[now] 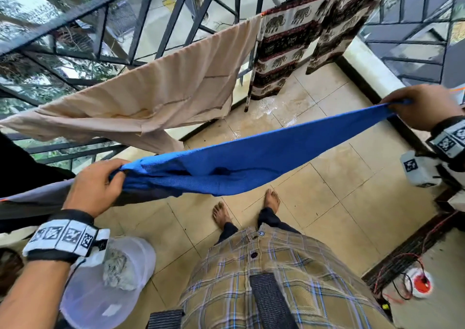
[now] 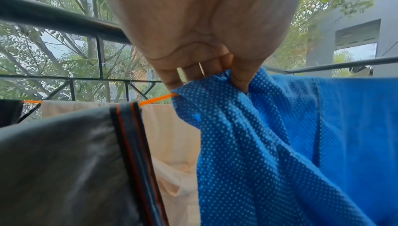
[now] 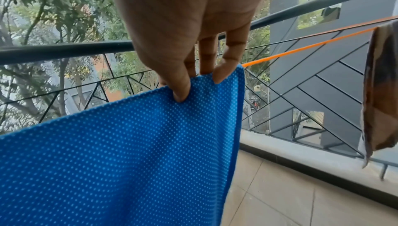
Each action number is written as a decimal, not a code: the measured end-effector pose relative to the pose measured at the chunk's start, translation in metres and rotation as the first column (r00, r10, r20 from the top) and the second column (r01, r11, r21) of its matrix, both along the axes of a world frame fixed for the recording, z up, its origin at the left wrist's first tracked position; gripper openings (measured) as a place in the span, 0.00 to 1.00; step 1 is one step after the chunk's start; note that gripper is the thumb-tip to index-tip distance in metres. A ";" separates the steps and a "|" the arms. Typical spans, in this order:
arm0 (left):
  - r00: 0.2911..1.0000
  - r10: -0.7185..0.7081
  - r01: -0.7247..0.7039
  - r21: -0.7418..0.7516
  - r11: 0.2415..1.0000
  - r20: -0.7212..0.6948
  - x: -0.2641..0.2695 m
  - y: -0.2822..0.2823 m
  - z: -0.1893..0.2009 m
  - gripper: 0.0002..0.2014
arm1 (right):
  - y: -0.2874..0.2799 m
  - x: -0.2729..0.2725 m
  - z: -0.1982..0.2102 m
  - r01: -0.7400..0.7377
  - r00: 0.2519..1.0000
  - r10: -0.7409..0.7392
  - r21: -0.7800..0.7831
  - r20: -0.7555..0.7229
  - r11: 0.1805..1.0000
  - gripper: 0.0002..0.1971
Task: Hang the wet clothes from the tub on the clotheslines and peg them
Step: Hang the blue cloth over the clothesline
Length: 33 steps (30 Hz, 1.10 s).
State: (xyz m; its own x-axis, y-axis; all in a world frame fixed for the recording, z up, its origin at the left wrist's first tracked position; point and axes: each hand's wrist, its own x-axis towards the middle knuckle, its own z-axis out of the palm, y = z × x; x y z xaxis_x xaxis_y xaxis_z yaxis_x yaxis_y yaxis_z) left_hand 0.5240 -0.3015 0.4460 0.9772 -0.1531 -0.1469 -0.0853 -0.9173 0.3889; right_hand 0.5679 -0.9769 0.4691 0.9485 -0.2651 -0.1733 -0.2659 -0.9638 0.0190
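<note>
A blue dotted mesh garment (image 1: 241, 162) is stretched between my two hands over the orange clothesline (image 3: 301, 49). My left hand (image 1: 100, 185) grips its bunched left end (image 2: 215, 93); my right hand (image 1: 417, 107) pinches its right top corner (image 3: 193, 90) between thumb and fingers. The orange clothesline (image 2: 155, 100) comes out from under the cloth beside my left fingers. A translucent tub (image 1: 100, 298) with a crumpled pale cloth (image 1: 118, 270) inside sits on the floor at lower left. No pegs are visible.
A beige cloth (image 1: 151, 97) and an elephant-print garment (image 1: 289, 44) hang on the farther line by the metal railing (image 1: 120, 26). A dark grey garment with orange stripes (image 2: 75, 161) hangs left of the blue one. The tiled floor (image 1: 339, 177) is wet; red wires (image 1: 415, 278) lie at right.
</note>
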 end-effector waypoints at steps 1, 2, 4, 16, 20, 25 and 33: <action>1.000 0.002 -0.002 -0.003 1.000 0.020 0.000 0.001 0.002 0.18 | -0.003 -0.001 -0.003 0.002 1.000 -0.002 0.010 0.010 1.000 0.12; 1.000 0.005 -0.005 -0.015 1.000 0.031 0.000 0.002 0.002 0.18 | -0.001 -0.003 -0.003 0.008 1.000 -0.008 0.020 0.011 1.000 0.11; 1.000 0.012 -0.011 -0.039 0.999 0.027 -0.002 0.002 0.000 0.18 | 0.019 -0.009 0.006 0.037 0.999 -0.036 0.042 -0.010 0.998 0.12; 0.995 -0.022 0.020 -0.015 1.000 -0.101 -0.018 -0.001 -0.043 0.18 | 0.079 -0.032 -0.022 0.044 0.995 -0.034 0.111 -0.091 0.993 0.15; 0.983 -0.035 0.049 0.076 0.996 -0.178 -0.018 -0.005 -0.057 0.17 | 0.089 -0.026 -0.035 0.012 0.971 0.002 0.060 -0.239 0.998 0.11; 0.977 -0.022 0.056 0.160 0.986 -0.211 -0.019 -0.014 -0.078 0.12 | 0.078 -0.013 -0.041 -0.013 0.939 0.032 0.059 -0.342 0.998 0.11; 0.980 0.044 -0.005 0.201 0.980 -0.194 -0.008 -0.031 -0.093 0.30 | 0.061 0.008 -0.046 -0.073 0.927 0.114 0.127 -0.357 0.989 0.11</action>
